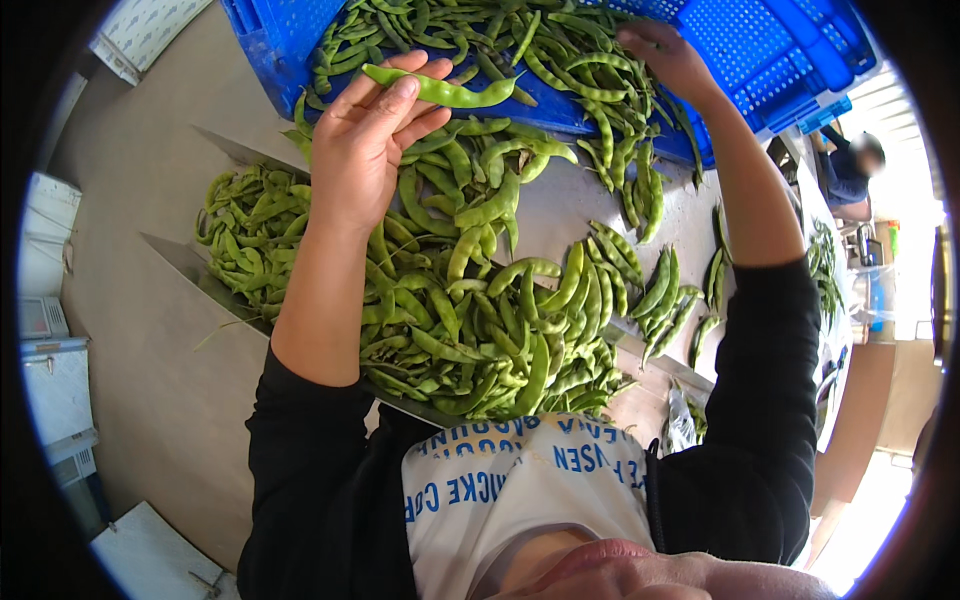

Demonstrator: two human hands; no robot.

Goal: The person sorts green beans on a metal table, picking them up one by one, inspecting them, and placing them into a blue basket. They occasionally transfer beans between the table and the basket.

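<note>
My left hand [375, 124], palm up, holds a green bean pod [457, 91] between thumb and fingers, above the near side of a blue plastic crate [266, 45]. My right hand [664, 56] reaches over the bean pods at the crate's right part; it is blurred, and whether it grips any pod is hidden. Flat green bean pods [547, 56] lie in the crate and spill over its near edge. A large heap of pods [480, 330] lies before my body, with another pile of pods [255, 232] to its left.
Loose pods [664, 289] lie on the metal surface [559, 225] at right, near a clear plastic bag [679, 420]. A metal edge [202, 281] runs beside the left pile. White cabinets [56, 382] stand far left. Another person [847, 176] is in the background at upper right.
</note>
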